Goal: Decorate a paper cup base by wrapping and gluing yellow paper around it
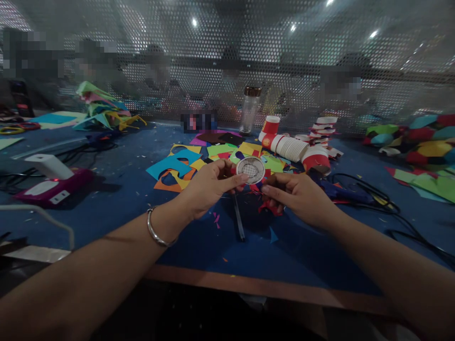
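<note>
My left hand [208,184] pinches a round white paper-cup bottom [250,169] between thumb and fingers. Dark lines, among them a grid inside a ring, mark its face, and red shows at its edge. Close by on the right, the thumb and fingers of my right hand [289,194] are drawn together at the disc's lower right edge. What they grip there is too small and dark to make out. Below the disc a clear pen [239,220] lies on the blue table [206,255]. Red paper scraps [272,207] are under my right fingers.
Cut coloured paper [174,166] spreads behind my hands. Red-and-white paper cups [289,147] and a glass bottle [250,111] stand farther back. A purple power strip [57,187] is left; a blue glue gun [346,192] with a black cable is right. A perforated metal screen [213,61] rises behind.
</note>
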The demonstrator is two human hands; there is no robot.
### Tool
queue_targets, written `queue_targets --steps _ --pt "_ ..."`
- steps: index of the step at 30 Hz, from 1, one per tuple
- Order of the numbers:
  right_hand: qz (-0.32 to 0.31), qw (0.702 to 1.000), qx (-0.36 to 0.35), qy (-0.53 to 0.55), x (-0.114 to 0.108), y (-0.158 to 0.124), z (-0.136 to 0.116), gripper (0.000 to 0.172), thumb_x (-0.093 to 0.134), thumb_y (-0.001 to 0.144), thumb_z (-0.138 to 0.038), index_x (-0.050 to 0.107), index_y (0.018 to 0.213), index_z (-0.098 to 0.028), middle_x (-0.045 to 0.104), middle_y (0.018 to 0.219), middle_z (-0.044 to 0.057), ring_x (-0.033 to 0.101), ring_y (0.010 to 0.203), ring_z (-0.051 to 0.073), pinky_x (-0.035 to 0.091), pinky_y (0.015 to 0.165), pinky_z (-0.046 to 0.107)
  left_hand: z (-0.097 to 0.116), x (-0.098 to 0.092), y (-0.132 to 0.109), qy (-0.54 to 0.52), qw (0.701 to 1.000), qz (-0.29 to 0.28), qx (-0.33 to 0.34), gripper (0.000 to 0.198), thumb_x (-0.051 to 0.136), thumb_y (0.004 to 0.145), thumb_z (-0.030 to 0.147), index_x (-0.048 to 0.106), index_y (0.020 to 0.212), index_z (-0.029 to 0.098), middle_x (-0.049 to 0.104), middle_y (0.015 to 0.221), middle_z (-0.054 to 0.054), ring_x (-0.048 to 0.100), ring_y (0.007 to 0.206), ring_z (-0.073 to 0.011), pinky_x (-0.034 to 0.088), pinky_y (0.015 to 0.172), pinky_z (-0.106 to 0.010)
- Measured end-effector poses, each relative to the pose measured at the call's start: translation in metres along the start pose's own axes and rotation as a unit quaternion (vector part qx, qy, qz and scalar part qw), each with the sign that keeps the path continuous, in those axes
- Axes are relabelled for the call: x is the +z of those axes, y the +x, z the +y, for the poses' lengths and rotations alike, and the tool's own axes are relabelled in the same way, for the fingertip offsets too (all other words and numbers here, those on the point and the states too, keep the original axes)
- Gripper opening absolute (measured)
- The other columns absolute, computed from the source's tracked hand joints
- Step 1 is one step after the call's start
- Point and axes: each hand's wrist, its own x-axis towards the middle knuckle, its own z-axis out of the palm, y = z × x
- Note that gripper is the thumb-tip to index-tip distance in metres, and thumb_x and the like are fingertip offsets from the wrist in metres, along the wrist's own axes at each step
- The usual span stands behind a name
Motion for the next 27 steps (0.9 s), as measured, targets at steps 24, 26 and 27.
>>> queue_targets --steps 24,26,27 --pt "-0.008 0.997 0.045 0.067 -0.0007 0.0009 -0.0022 0.033 0.078 0.076 -0.050 0.068 0.085 -0.020 0.063 0.059 -0.004 0.059 0.050 0.011 0.051 0.049 0.024 0.0011 0.0022 -0.0020 0.059 0.998 0.005 -0.016 0.027 0.084 0.075 0.030 0.064 0.086 0.017 0.065 0.080 0.001 0.055 0.070 -0.0112 0.042 0.064 -0.026" --pt "-0.011 0.995 0.051 0.081 -0.0003 0.0005 -0.0034 0.035 0.079 0.075 -0.050 0.068 0.086 -0.019 0.063 0.058 -0.004 0.059 0.049 0.011 0.050 0.048 0.024 0.0010 0.0023 -0.0034 0.056 0.998 0.003 -0.018 0.028 0.085 0.074 0.032 0.064 0.086 0.017 0.065 0.079 0.001 0.055 0.069 -0.0112 0.042 0.063 -0.025" --pt "-0.014 0.995 0.054 0.086 -0.0004 0.0002 -0.0039 0.035 0.080 0.075 -0.051 0.068 0.087 -0.019 0.063 0.058 -0.004 0.059 0.049 0.011 0.049 0.048 0.023 0.0005 0.0023 -0.0044 0.056 0.998 0.003 -0.018 0.030 0.086 0.074 0.033 0.064 0.087 0.017 0.065 0.080 0.001 0.055 0.069 -0.0114 0.042 0.063 -0.025"
